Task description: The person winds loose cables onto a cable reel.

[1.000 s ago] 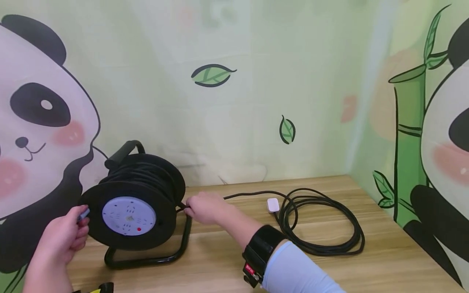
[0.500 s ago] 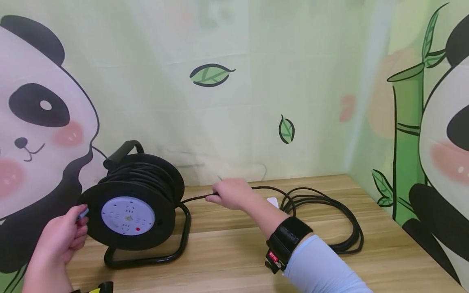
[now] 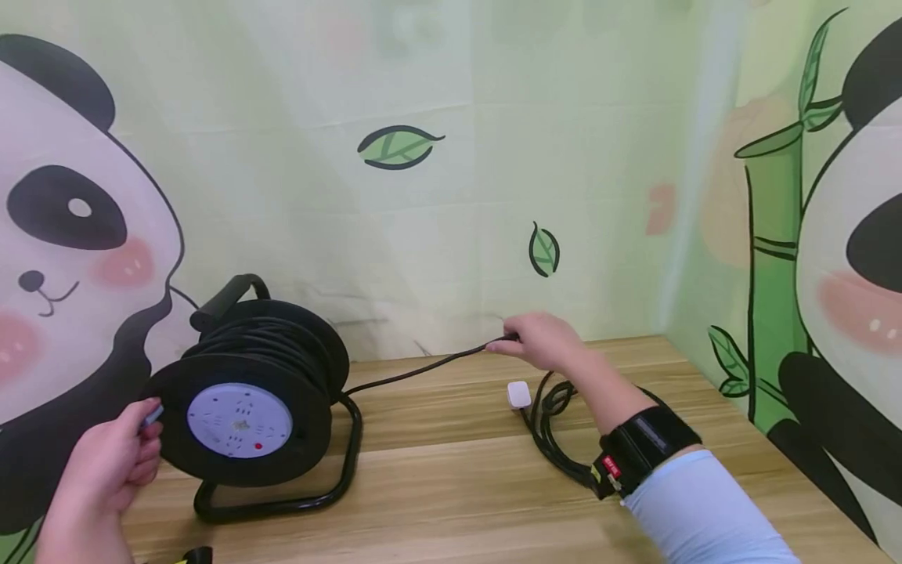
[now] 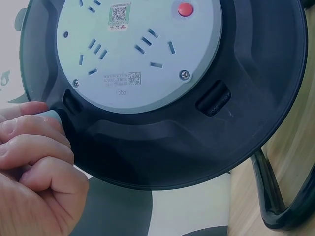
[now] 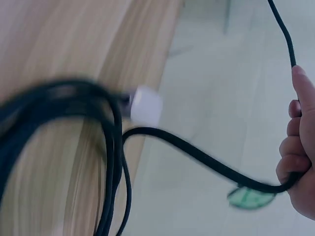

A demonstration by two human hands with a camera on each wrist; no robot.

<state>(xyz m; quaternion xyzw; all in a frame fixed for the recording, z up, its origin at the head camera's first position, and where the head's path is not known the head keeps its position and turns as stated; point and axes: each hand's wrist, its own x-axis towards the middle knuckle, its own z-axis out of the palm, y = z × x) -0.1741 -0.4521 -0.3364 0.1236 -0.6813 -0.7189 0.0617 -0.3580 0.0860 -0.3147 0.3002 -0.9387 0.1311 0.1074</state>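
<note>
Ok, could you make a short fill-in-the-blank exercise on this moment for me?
1. The person's ____ hand grips the cable.
2. The round button on the reel is ____.
3. The square plug is ____.
4. The leaves on the backdrop are ____.

Missing words: right; red; white; green.

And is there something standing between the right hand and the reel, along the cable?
Nothing visible is in the way. The cable runs unblocked from the reel to the right hand. The white plug and the loose coils lie off this stretch.
</note>
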